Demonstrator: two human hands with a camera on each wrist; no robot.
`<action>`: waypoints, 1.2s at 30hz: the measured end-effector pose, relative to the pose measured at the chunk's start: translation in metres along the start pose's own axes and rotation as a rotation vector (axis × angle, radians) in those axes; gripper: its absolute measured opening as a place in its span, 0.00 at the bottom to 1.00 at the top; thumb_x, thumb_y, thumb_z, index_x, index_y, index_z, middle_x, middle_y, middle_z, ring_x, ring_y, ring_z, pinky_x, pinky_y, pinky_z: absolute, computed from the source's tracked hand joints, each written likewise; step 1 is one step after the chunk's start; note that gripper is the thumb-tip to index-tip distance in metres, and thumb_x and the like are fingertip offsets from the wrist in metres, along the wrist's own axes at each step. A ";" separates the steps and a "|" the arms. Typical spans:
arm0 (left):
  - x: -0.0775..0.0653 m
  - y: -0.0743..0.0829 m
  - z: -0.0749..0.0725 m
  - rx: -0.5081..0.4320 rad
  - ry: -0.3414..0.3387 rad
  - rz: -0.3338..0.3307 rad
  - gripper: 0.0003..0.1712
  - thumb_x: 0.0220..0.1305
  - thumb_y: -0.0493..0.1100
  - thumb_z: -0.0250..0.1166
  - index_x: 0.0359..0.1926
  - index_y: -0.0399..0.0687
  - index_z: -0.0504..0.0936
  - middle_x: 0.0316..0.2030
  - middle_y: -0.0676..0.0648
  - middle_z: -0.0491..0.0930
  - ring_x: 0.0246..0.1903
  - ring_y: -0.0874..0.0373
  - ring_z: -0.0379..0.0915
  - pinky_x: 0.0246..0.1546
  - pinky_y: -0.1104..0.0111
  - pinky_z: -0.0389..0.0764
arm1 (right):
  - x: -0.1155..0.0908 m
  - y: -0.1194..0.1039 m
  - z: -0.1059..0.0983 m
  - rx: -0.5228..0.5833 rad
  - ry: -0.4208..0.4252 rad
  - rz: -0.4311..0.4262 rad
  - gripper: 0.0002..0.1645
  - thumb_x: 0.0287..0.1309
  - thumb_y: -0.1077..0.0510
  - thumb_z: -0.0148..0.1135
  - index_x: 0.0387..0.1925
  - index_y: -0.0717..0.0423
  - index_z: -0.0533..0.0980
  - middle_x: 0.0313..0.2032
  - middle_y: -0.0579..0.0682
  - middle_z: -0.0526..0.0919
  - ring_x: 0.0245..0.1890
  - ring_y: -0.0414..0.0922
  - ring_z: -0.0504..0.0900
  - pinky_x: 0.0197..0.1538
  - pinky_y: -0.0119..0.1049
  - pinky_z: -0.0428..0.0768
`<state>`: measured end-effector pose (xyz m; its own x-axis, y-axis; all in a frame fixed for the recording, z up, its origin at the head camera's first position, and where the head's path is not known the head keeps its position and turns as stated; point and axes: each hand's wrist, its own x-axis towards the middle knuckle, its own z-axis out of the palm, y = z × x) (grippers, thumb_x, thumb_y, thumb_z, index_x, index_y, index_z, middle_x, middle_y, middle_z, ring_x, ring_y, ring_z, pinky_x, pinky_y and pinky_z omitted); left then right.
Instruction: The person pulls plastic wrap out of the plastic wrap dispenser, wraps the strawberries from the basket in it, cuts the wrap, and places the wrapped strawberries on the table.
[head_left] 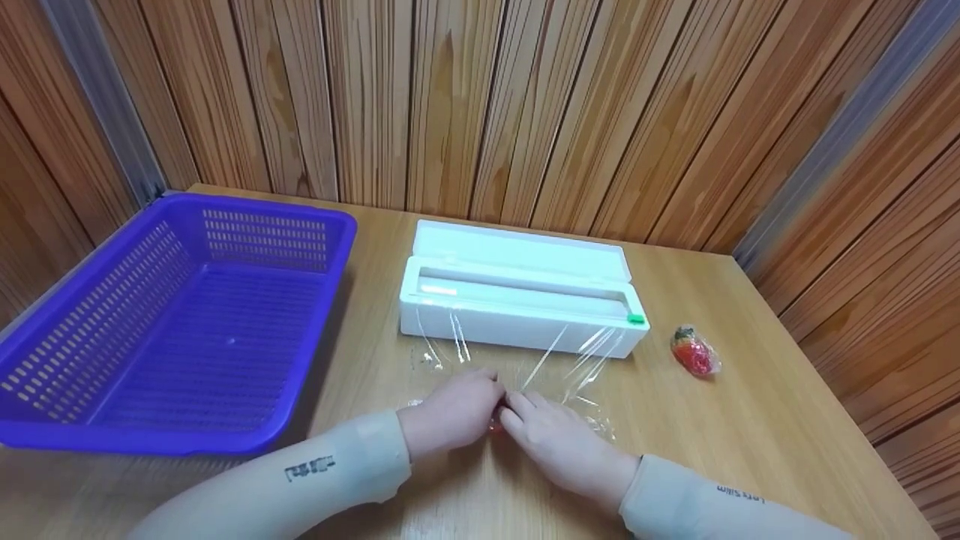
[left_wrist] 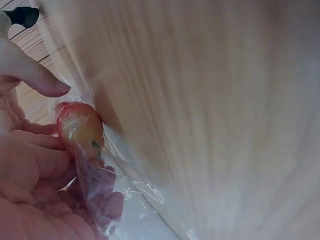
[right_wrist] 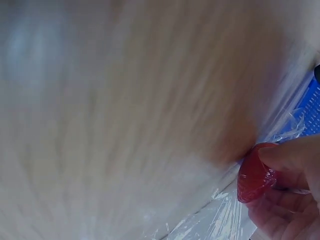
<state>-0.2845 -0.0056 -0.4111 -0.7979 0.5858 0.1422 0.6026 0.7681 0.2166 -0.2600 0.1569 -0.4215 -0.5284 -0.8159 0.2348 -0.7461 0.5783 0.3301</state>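
Both hands meet at the front of the table over one red strawberry (head_left: pixel 496 425), mostly hidden by them in the head view. My left hand (head_left: pixel 459 412) has its fingers curled about the strawberry (left_wrist: pixel 80 127), whose yellowish end and a green bit show through clear film in the left wrist view. In the right wrist view, my right hand (right_wrist: pixel 292 185) holds the red strawberry (right_wrist: pixel 254 175) between thumb and fingers, with film drawn tight over it. This cling film (head_left: pixel 551 364) runs back to a white dispenser box (head_left: pixel 517 326) with its lid up and a roll inside.
A wrapped strawberry (head_left: pixel 694 351) lies on the table to the right of the box. On the left stands a large purple basket (head_left: pixel 319 360). Wood-panelled walls (head_left: pixel 480 112) close off the back and sides of the table (head_left: pixel 750 420).
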 end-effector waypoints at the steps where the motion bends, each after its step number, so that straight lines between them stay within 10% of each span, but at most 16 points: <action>1: 0.000 0.000 -0.001 -0.003 -0.003 -0.010 0.09 0.51 0.42 0.60 0.35 0.45 0.79 0.29 0.50 0.73 0.30 0.58 0.71 0.33 0.70 0.74 | 0.001 0.001 0.001 0.001 -0.001 0.001 0.12 0.59 0.57 0.48 0.43 0.56 0.69 0.44 0.51 0.73 0.41 0.45 0.74 0.39 0.36 0.78; 7: 0.002 0.002 -0.013 -0.016 0.045 -0.039 0.08 0.53 0.41 0.56 0.34 0.43 0.77 0.29 0.49 0.74 0.32 0.57 0.70 0.35 0.67 0.74 | 0.007 0.012 0.001 0.109 -0.059 0.040 0.13 0.54 0.63 0.52 0.43 0.57 0.69 0.42 0.50 0.74 0.43 0.44 0.74 0.45 0.37 0.77; 18: 0.012 0.006 -0.017 -0.037 0.032 -0.076 0.11 0.53 0.43 0.60 0.37 0.44 0.76 0.30 0.48 0.76 0.33 0.56 0.73 0.38 0.65 0.76 | 0.023 0.044 0.007 0.684 -0.135 0.276 0.13 0.49 0.65 0.57 0.39 0.52 0.75 0.38 0.43 0.79 0.43 0.39 0.76 0.49 0.36 0.75; 36: 0.034 -0.002 -0.013 -0.002 -0.014 -0.150 0.08 0.54 0.40 0.59 0.37 0.49 0.78 0.27 0.50 0.76 0.28 0.57 0.70 0.35 0.67 0.76 | 0.029 0.067 0.022 0.921 -0.130 0.587 0.08 0.53 0.61 0.56 0.34 0.46 0.76 0.36 0.42 0.77 0.40 0.39 0.75 0.47 0.36 0.74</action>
<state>-0.3130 0.0096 -0.3938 -0.8788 0.4677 0.0948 0.4762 0.8470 0.2363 -0.3336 0.1721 -0.4126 -0.8982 -0.4392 0.0159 -0.3525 0.6983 -0.6230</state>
